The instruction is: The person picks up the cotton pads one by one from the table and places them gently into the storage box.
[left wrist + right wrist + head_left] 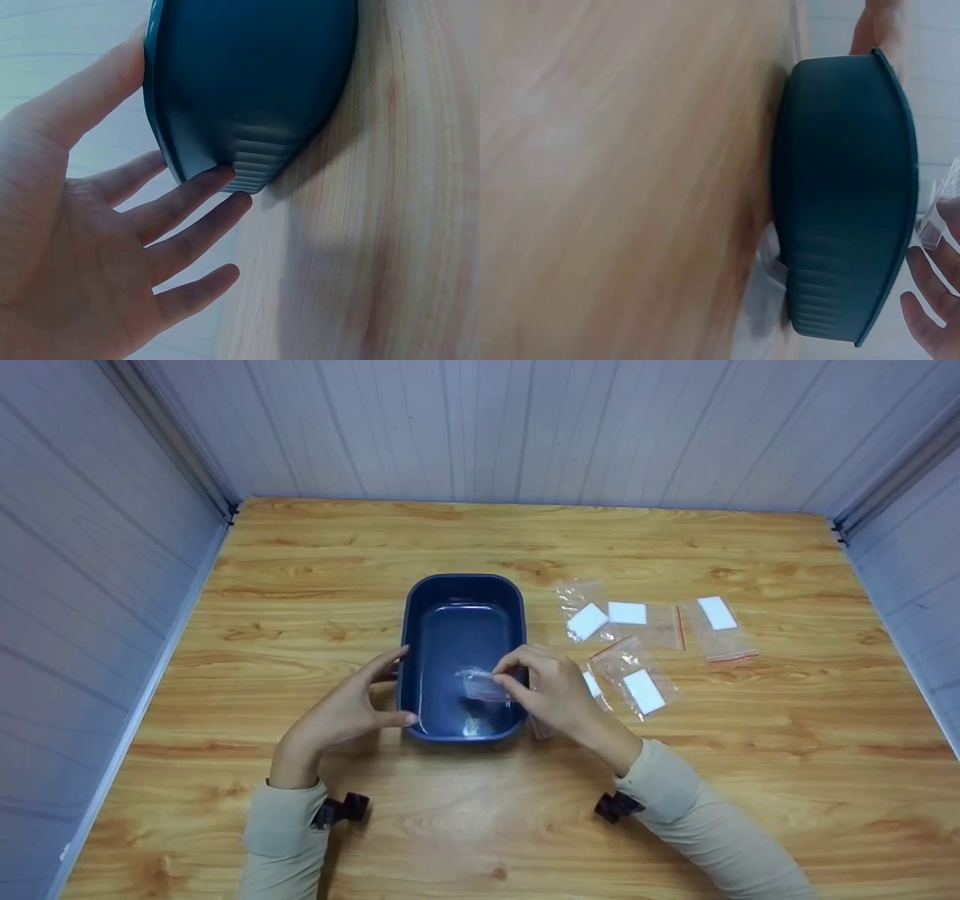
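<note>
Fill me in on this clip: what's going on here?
A person is working over a blue bin on a wooden table. Their right grip pinches a clear plastic piece, probably a small bag, above the bin and not yet released. Their left grip rests at the bin's left side, thumb on the rim. To the right of the bin, several clear bags with white pieces in them lie on the table.

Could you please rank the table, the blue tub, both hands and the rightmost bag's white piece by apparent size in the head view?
1. Table
2. Blue tub
3. Left hand and right hand, too alike to rank apart
4. White piece in the rightmost bag
</note>
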Demonstrator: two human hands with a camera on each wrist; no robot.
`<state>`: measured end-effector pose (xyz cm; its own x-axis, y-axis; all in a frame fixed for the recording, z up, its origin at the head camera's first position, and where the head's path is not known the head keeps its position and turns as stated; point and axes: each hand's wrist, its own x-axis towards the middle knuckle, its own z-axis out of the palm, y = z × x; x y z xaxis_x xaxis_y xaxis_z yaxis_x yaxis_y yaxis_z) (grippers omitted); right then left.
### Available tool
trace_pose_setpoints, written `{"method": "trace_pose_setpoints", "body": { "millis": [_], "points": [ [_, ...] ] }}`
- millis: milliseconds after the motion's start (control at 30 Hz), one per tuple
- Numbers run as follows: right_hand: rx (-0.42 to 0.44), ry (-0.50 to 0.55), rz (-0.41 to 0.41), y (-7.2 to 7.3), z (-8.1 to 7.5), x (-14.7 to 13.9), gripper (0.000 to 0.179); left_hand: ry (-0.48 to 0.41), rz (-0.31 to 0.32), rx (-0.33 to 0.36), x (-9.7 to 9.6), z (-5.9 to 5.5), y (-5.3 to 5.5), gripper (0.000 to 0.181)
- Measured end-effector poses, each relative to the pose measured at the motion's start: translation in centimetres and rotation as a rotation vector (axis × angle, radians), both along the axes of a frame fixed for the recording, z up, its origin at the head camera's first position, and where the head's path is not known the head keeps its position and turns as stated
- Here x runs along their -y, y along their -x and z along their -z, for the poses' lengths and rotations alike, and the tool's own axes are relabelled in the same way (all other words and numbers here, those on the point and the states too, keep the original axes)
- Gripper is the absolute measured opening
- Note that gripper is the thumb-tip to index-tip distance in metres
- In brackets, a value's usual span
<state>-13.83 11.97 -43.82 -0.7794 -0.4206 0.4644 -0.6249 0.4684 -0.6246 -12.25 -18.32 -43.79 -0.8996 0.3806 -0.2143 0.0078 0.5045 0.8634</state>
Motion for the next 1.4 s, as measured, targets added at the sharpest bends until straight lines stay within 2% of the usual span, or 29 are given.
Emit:
{"method": "trace_pose_setpoints", "body": {
  "millis": [167,367,533,900,1167,1400],
  "points": [
    [0.017,-0.016,-0.010,0.0,0.4,0.1,0.005,-0.011,0.018,-0.026,0.1,0.2,0.2,0.094],
    [0.045,-0.019,-0.033,0.1,0.3,0.0,0.008,-0.004,0.010,-0.001,0.0,0.1,0.1,0.096],
    [0.049,0.035,-0.027,0.1,-0.5,-0.6,0.010,-0.008,-0.005,0.020,-0.1,0.0,0.1,0.097],
    [0.115,0.115,0.008,0.1,-1.1,-3.1,0.012,-0.008,0.005,0.001,0.0,0.0,-0.1,0.097],
    [0.135,0.121,0.013,0.3,-0.7,-4.6,0.011,-0.007,0.005,-0.019,0.2,0.0,-0.2,0.097],
    [0.157,0.101,-0.009,0.5,0.1,-5.8,0.013,-0.003,0.006,0.001,0.0,-0.1,-0.1,0.096]
  ]
}}
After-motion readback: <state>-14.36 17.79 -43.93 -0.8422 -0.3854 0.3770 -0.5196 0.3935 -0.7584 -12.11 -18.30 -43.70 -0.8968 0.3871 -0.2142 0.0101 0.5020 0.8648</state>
